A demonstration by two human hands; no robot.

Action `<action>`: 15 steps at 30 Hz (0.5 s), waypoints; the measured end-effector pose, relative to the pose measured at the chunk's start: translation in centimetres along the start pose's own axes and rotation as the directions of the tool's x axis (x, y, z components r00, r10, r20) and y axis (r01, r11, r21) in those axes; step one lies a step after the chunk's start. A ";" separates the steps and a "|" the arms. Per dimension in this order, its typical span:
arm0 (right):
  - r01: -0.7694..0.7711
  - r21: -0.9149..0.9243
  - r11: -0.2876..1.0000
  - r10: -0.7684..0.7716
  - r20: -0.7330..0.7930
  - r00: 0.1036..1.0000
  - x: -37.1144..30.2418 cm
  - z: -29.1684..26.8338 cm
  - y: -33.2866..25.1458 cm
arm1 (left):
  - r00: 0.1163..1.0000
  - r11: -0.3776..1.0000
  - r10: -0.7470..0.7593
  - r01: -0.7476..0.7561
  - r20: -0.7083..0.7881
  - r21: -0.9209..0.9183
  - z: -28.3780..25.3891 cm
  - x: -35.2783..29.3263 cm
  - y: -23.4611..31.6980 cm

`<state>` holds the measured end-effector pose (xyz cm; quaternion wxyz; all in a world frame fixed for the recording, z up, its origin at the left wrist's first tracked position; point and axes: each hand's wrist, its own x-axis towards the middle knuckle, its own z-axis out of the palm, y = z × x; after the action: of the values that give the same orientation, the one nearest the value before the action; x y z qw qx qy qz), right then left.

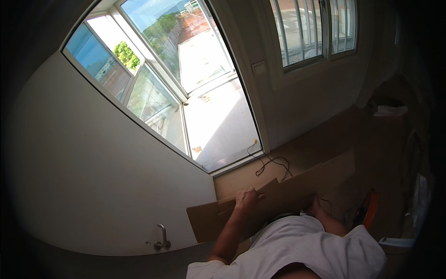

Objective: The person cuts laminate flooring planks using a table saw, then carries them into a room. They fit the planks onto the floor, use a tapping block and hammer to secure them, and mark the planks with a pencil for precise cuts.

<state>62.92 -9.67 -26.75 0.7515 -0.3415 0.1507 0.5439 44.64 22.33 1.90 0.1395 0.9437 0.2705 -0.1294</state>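
Observation:
A long piece of brown cardboard [292, 190], folded or stacked in layers, stretches across in front of my body. My left hand [247, 197] is closed over its upper edge, toward the left end, with the thumb lying on the near face. Lower down and to the right, my right hand [317, 205] is against the near side of the cardboard. Shadow and the cardboard hide its fingers, so I cannot make out its grip. The cardboard's right end fades into the dim part of the room.
A white door [107, 176] with a metal lever handle [161, 237] stands at the left. Ahead, a glazed doorway opens onto a sunlit balcony [213, 125]. A dark cable [274, 160] crosses the sill. A barred window [302, 32] is at the upper right, and an orange-edged object [370, 209] lies right of me.

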 end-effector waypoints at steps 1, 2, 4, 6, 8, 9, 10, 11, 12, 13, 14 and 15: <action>-0.011 0.017 1.000 0.011 -0.011 1.000 0.0 -0.1 0.1 | 1.000 1.000 0.005 -0.005 -0.006 0.000 0.1 0.0 -0.1; -0.020 0.035 0.999 0.021 -0.022 1.000 0.0 -0.2 0.2 | 1.000 1.000 0.005 -0.005 0.006 -0.007 0.0 -0.1 -0.1; 0.040 -0.020 0.999 -0.039 0.066 0.997 -0.5 -0.3 0.3 | 0.999 0.999 0.031 -0.031 0.034 -0.017 -0.5 0.1 0.6; 0.137 -0.147 0.980 -0.122 0.109 0.987 -1.3 0.0 0.7 | 0.999 0.999 0.042 -0.042 0.011 -0.021 -0.8 -0.3 0.7; 0.243 -0.346 0.906 -0.215 0.118 0.969 -2.2 2.3 0.6 | 0.999 0.999 0.036 -0.036 0.000 -0.017 -0.9 -0.9 0.4; 0.179 -0.122 0.976 -0.170 0.083 0.982 -1.7 2.5 0.8 | 1.000 1.000 0.028 -0.028 -0.002 -0.014 -0.7 -1.1 0.4; 0.150 -0.100 0.984 -0.145 0.052 0.988 -1.4 2.5 0.7 | 1.000 1.000 0.018 -0.018 -0.003 -0.011 -0.8 -1.1 0.4; 0.113 -0.082 0.990 -0.112 0.020 0.994 -1.1 2.1 0.5 | 1.000 1.000 0.010 -0.010 0.006 -0.016 -2.0 -1.6 1.3; 0.081 -0.068 0.994 -0.082 -0.005 0.997 -0.9 1.4 0.1 | 1.000 1.000 0.015 -0.015 0.008 -0.004 -2.1 -1.3 1.8; 0.078 -0.042 0.996 -0.080 -0.037 0.996 -0.3 0.2 0.2 | 1.000 1.000 0.019 -0.019 0.010 0.006 -2.0 -1.0 2.1; 0.063 -0.024 0.998 -0.065 -0.062 0.996 0.3 -0.4 0.3 | 1.000 1.000 0.008 -0.009 0.011 0.011 -1.7 -1.0 2.1; 0.049 -0.007 0.999 -0.049 -0.084 0.995 0.3 -0.8 0.4 | 1.000 0.999 0.020 -0.020 0.008 0.028 -1.4 -0.8 1.9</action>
<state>62.82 -9.92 -27.68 0.7567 -0.3696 0.1727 0.5108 45.27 20.89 3.86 0.1285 0.9477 0.2588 -0.1353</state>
